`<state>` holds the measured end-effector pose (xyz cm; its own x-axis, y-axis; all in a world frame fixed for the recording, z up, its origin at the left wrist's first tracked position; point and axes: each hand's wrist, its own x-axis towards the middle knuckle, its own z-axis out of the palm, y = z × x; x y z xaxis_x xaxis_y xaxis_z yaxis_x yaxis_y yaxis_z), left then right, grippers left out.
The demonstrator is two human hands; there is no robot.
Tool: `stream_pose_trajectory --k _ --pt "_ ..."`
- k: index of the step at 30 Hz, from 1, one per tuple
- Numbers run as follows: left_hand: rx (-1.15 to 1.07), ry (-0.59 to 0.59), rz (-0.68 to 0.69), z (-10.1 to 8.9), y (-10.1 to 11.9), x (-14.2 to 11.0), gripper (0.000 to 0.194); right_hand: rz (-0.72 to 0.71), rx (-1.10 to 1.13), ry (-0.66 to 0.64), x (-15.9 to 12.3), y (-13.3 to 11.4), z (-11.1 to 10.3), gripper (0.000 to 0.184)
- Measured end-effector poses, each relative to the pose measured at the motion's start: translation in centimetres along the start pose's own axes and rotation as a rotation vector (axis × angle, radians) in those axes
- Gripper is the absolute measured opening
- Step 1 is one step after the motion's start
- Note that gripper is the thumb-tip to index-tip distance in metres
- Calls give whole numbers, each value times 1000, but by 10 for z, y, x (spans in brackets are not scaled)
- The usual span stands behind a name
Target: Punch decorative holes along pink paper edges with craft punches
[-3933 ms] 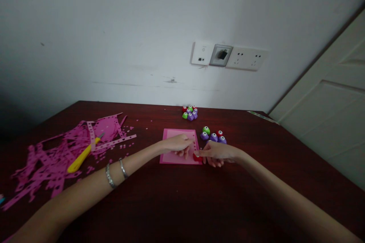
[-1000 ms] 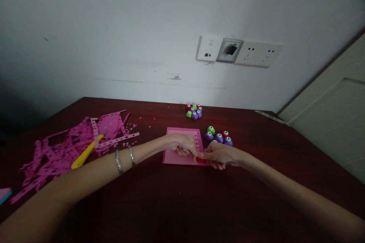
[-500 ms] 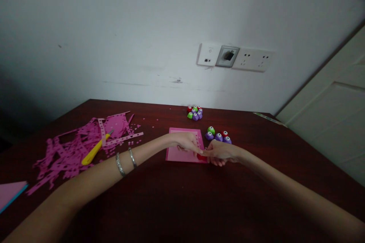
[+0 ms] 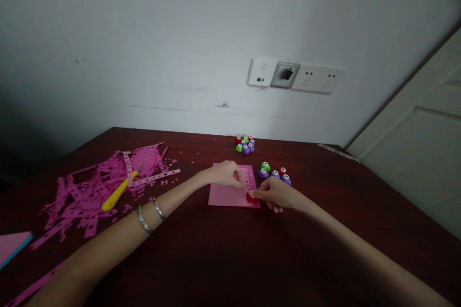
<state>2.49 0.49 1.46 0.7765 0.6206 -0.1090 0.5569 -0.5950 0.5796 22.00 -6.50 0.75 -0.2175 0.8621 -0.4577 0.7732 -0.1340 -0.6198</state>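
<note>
At far left on the dark red, smooth desk [image 4: 230, 264] we see flat pink paper [image 4: 12, 244] with a blue edge, then a tangled heap of thin pink scraps [image 4: 77, 201], many pierced with small holes. A tool [image 4: 117, 195] with a rounded yellow handle lies across them. Our left hand [image 4: 228, 174] curls over the card [image 4: 226, 196]; we cannot tell whether its fingers grip anything. The card is flat, rectangular and pink, lighter inside a darker strip, with a row of small marks along its right side. At its lower right corner sits the rounded red punch [image 4: 252, 199], pinched by our right hand [image 4: 275, 193], thumb on top. Just beyond that hand stand glossy green, purple and red punches [image 4: 263, 173] with eye-like tops.
</note>
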Motion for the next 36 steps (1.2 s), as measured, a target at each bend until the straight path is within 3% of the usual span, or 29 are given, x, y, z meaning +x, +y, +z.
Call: stream_pose_trajectory --k 5,10,15,22,27,36 --pt "200 35 137 4 -2 -14 52 -49 71 105 -13 0 -7 49" --pt "283 -33 127 8 -9 -16 65 -173 35 155 -21 1 -7 32" --pt "269 -114 140 11 -14 -16 83 -393 -157 223 -20 3 1 27" --pt "275 -186 127 15 -14 -17 91 -506 -230 223 -11 10 10 21" --pt "273 -198 130 16 -13 -17 91 -482 -144 174 -12 9 8 18" --pt "265 -196 116 19 -11 -16 90 -256 47 33 -11 25 -6 32"
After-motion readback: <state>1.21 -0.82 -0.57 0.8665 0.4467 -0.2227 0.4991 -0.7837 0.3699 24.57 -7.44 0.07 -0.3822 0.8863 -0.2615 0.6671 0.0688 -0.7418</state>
